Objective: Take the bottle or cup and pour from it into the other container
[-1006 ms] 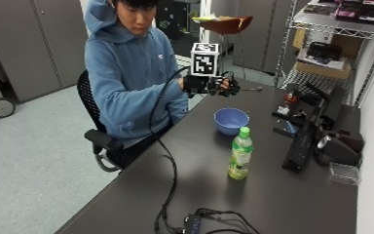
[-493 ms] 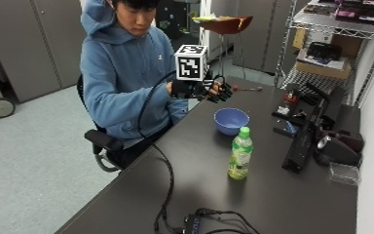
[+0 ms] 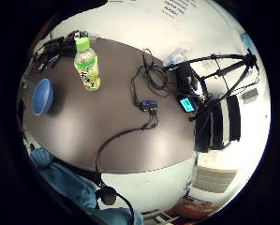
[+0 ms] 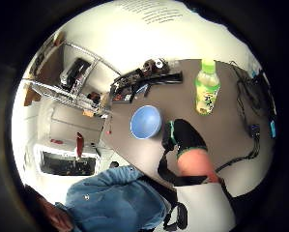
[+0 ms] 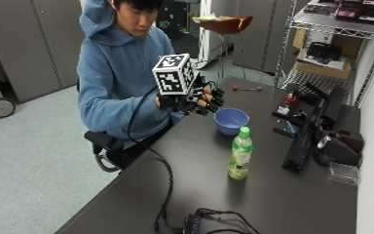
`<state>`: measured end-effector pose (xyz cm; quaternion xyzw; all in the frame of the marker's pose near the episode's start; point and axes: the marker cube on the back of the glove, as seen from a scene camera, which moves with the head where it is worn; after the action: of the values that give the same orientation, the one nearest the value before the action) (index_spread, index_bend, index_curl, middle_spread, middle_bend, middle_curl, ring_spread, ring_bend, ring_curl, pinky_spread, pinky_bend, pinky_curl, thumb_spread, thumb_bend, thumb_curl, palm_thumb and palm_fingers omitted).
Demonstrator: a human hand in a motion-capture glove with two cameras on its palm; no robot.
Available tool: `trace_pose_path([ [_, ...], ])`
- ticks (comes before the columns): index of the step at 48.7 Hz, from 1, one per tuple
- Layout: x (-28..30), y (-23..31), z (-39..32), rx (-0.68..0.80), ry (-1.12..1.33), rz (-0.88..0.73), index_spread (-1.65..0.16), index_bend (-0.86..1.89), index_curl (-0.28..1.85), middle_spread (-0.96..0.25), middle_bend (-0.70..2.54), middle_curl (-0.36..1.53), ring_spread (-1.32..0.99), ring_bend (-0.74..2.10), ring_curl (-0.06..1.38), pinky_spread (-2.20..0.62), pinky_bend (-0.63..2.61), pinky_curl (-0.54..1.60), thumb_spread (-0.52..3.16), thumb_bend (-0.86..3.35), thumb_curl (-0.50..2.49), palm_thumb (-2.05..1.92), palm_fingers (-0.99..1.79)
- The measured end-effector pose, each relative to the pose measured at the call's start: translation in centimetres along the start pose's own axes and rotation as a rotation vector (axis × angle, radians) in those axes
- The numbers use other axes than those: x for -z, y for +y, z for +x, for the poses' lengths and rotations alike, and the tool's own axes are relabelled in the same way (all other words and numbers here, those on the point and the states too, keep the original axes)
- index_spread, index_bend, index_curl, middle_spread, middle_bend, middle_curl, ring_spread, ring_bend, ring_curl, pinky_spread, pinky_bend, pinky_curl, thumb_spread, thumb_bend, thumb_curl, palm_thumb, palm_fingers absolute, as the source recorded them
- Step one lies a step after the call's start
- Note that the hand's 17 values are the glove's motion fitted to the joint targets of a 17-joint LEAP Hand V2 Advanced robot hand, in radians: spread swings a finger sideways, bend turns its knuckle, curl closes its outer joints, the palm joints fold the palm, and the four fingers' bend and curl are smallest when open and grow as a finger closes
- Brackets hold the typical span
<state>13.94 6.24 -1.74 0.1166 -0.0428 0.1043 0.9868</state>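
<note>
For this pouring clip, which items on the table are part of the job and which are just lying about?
Part of the job:
- green bottle, upright, capped
- blue bowl, beside the bottle
- gloved right hand, raised above the table edge, holding nothing

Lying about:
- black cable hub with its cables, near end of the table
- black equipment along the wall side
- wire shelf behind the table

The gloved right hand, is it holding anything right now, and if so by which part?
Nothing is held. The gloved right hand is raised above the table edge with its fingers apart, clear of the green bottle and the blue bowl, which both stand on the table.
</note>
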Motion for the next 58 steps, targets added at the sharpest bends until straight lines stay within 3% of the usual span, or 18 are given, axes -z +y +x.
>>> trace_pose_path([
  [33, -4.4, -2.4, 10.2, -0.077, -0.292, 0.106, -0.36, 0.13, 0.24, 0.04, 0.19, 0.32, 0.12, 0.36, 0.28, 0.25, 0.28, 0.35, 0.99, -0.03, 0.46, 0.65, 0.22],
  [58, -12.3, -7.3, 9.5, -0.003, -0.705, 0.161, -0.37, 0.12, 0.2, 0.07, 0.19, 0.3, 0.13, 0.45, 0.31, 0.26, 0.4, 0.38, 0.94, -0.02, 0.43, 0.63, 0.13],
])
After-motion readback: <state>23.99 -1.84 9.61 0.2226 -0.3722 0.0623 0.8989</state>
